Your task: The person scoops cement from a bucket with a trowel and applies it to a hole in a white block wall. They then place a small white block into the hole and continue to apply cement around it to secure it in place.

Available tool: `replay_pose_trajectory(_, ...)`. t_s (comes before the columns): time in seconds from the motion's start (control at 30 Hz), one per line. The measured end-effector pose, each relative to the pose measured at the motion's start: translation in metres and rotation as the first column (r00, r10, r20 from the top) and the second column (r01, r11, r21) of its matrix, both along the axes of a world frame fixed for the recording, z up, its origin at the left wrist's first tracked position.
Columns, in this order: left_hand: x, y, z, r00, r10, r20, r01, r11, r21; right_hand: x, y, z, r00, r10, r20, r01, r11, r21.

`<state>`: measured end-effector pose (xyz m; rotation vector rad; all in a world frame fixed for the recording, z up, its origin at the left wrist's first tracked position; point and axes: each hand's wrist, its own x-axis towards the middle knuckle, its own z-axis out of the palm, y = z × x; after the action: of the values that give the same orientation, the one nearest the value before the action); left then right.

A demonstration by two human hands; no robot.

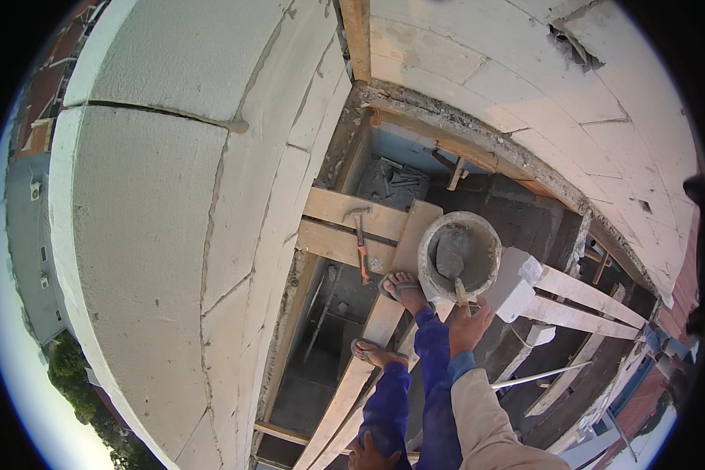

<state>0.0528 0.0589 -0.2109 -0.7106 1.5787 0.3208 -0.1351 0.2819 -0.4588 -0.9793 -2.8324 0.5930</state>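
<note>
My right hand (468,325) is closed round the wooden handle of a trowel (450,257). The trowel's grey, mortar-coated blade dips into a round bucket (489,236), whose inside is smeared with grey mortar. At the lower edge, my left hand (372,454) lies against my blue trouser leg, holding nothing, with its fingers apart and partly cut off by the frame. Both my feet, in sandals, stand on wooden planks (380,325) beside the bucket. A hammer (361,247) with an orange and black grip lies across the boards left of the bucket.
A wall of pale blocks (149,211) with mortar joints rises at the left, another (493,70) at the far right. A white block (513,286) sits right of the bucket. Gaps between planks open onto a lower floor (333,313). More planks (580,298) span the right side.
</note>
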Motion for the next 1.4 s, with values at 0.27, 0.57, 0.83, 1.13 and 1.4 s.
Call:
replay_pose_trajectory(0.27,-0.011,0.000,0.000,0.999,-0.013,0.049,0.011,1.000,0.027,0.002,0.056,-0.038,0.646,-0.400,0.650,0.759,0.253,-0.599)
replay_pose_trajectory(0.57,-0.023,0.003,-0.005,1.000,-0.003,0.013,0.002,0.998,0.058,-0.008,0.043,-0.035,0.623,-0.546,0.561,0.749,0.208,-0.629)
replay_pose_trajectory(0.83,-0.024,0.006,0.001,0.999,0.024,0.021,-0.025,0.998,0.060,-0.005,0.057,-0.026,0.652,-0.602,0.460,0.600,0.040,-0.799)
replay_pose_trajectory(1.13,-0.002,0.000,0.005,0.996,0.093,-0.009,-0.092,0.992,0.083,-0.058,0.050,0.034,0.706,-0.446,0.550,0.661,0.138,-0.737)
replay_pose_trajectory(1.4,0.056,-0.032,0.067,0.944,0.236,-0.230,-0.181,0.954,0.240,-0.083,0.071,0.165,0.814,-0.218,0.539,0.569,0.486,-0.663)
